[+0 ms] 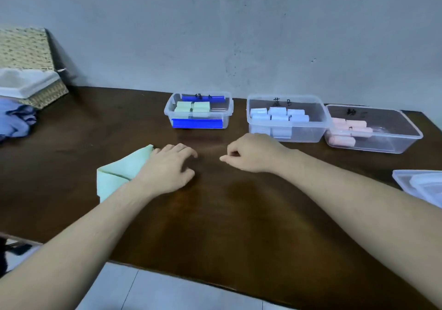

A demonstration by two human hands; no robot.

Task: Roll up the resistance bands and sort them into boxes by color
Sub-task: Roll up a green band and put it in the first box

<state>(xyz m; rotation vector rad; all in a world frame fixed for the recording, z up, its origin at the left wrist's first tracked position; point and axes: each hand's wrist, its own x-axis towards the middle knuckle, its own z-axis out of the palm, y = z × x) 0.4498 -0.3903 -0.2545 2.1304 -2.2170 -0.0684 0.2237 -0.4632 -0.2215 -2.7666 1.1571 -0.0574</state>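
A pale green resistance band (114, 173) lies folded flat on the dark wooden table (227, 226), left of centre. My left hand (169, 166) rests over its right edge with relaxed, slightly bent fingers. My right hand (251, 153) hovers to the right, fingers loosely curled, holding nothing. At the back stand three clear boxes: one with blue clips (167, 112) holding several green rolls, a middle box (308, 135) with light blue rolls, and a right box (392, 146) with pink rolls.
A woven basket (31, 54) with a white tray stands at the back left, with bluish-purple bands (16, 118) heaped beside it. Clear plastic lids (421, 185) lie at the right edge. The table's front edge runs above a tiled floor.
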